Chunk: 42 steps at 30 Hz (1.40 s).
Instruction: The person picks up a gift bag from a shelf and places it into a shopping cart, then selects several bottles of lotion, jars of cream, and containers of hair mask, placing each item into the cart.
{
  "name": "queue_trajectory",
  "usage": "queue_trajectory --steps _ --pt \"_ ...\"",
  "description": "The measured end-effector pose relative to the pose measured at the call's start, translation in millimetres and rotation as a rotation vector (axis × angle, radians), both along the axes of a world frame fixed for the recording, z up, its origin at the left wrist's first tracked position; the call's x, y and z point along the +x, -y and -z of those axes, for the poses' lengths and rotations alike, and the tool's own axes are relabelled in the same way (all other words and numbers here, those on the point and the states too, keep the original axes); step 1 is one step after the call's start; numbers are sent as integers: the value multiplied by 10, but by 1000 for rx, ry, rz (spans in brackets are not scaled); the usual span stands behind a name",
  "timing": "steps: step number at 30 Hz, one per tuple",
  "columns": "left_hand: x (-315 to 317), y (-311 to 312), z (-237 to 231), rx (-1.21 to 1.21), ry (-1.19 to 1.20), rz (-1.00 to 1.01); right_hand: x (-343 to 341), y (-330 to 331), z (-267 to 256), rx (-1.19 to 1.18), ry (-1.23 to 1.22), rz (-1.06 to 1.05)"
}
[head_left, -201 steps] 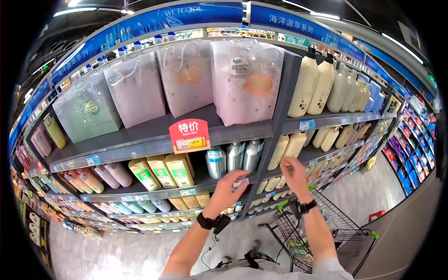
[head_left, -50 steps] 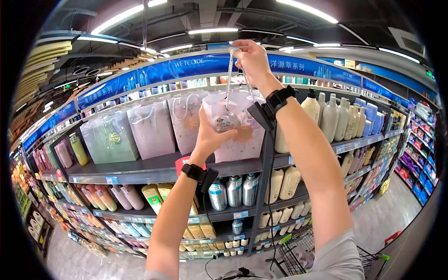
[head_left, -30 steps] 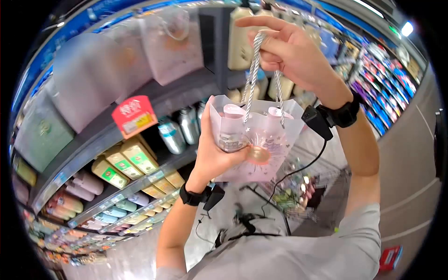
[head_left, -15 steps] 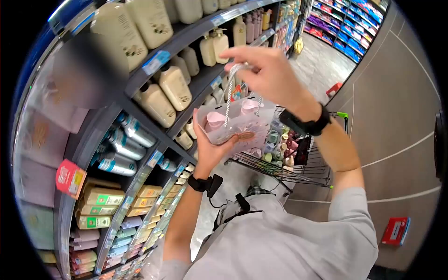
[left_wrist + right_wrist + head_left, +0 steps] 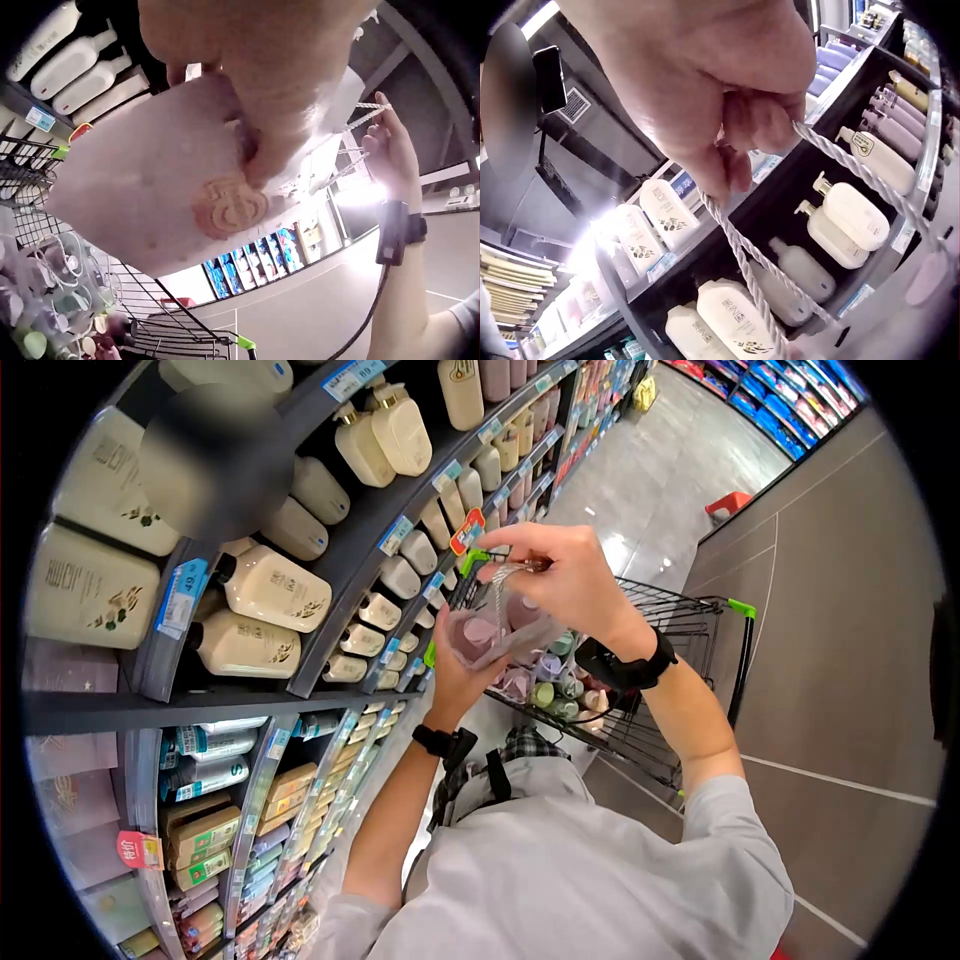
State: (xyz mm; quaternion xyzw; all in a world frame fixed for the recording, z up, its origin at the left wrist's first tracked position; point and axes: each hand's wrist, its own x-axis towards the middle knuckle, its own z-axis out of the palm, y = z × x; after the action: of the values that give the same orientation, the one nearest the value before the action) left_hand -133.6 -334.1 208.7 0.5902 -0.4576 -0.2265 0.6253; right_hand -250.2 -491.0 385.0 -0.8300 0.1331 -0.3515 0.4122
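A translucent pink gift bag point(image 5: 478, 648) with pink-topped bottles inside hangs over the near side of the shopping cart point(image 5: 742, 670). My left hand point(image 5: 462, 685) grips the bag by its side; in the left wrist view, the thumb lies on the front panel near a printed orange emblem. Above it my right hand point(image 5: 575, 575) holds the twisted silver rope handles point(image 5: 739, 251), fingers curled round them. The handles run taut down to the bag in the right wrist view. Most of the bag's lower part is hidden behind the left hand in the head view.
Inside the cart sit other clear bags with green, lilac and pink bottles point(image 5: 545, 695). Shelves of cream pump bottles point(image 5: 275, 590) rise close on the left. A tiled wall point(image 5: 840, 660) runs along the right, with a red stool point(image 5: 728, 505) further ahead.
Both hands have lifted the gift bag off the upper shelf, swung it right and lowered it over the cart. The head view has turned from the shelf down toward the cart.
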Motion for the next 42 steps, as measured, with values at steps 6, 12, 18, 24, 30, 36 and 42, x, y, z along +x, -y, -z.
queue_trajectory --steps 6,12,18,24,30,36,42 --pt "429 134 -29 221 123 29 266 171 368 -52 33 -22" --pt "1009 344 325 401 -125 306 491 206 568 -10 -54 141" --pt "1435 498 456 297 175 381 723 389 633 -143 -226 24" --pt "1555 443 871 289 16 408 949 364 912 -178 -363 7" --pt "1513 326 1115 412 52 259 1146 461 1139 -28 -449 12" --pt "1408 235 1333 524 184 185 1282 575 1312 -7 -524 -167" --pt "1189 192 1721 626 -48 216 1213 666 1730 -154 -557 -329"
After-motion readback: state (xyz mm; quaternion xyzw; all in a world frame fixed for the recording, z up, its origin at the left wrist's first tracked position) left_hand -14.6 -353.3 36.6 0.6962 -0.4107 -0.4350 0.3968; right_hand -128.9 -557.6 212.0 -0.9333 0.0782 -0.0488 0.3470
